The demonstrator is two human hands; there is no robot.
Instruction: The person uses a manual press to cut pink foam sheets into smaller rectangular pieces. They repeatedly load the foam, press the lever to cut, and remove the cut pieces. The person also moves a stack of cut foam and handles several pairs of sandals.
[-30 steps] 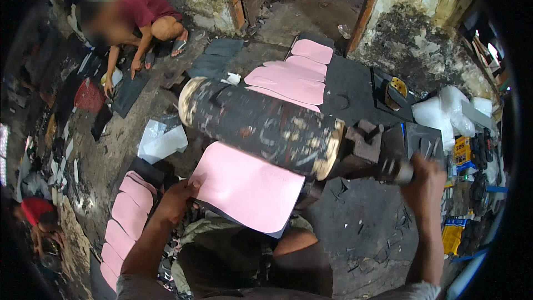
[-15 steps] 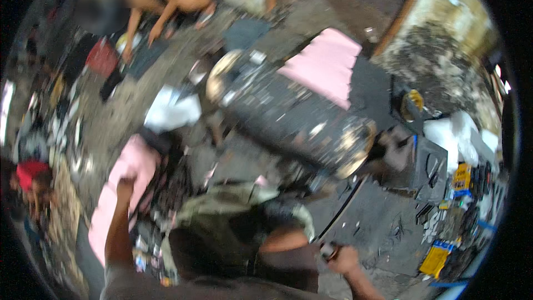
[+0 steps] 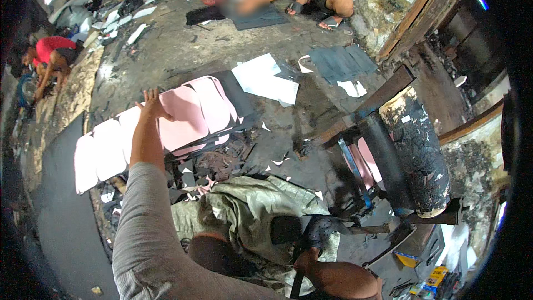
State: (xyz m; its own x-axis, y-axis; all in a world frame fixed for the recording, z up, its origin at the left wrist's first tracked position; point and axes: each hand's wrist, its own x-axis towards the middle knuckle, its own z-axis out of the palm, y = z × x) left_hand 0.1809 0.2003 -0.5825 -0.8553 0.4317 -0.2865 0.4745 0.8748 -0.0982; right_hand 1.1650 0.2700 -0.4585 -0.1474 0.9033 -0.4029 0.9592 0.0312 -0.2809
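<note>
The pink cut sheets (image 3: 183, 114) lie fanned in an overlapping row on the floor, and the left hand (image 3: 151, 105) is down on them now, fingers spread flat over the top edge of the middle sheet, touching rather than pinching. A second ago that hand held one big pink sheet in front of the dark roller (image 3: 413, 150); half a second back the view was swinging left and the arm was already stretching to the stack. So the single sheet is out of the hand and the reach has gone over to the pile: one piece looks finished with, and the hand sits where another could be picked.

Just below the hand, a litter of dark and pale offcuts (image 3: 216, 164). Well off to its right, the roller on its frame, a slip of pink showing behind it. White sheets (image 3: 266, 80) lie beyond the stack.

The right hand (image 3: 308, 261) is low at the frame edge, by a dark handle; closed or loose, can't tell. The grey sleeve (image 3: 147, 233) covers part of the pile. Two other people crouch far off, working.
</note>
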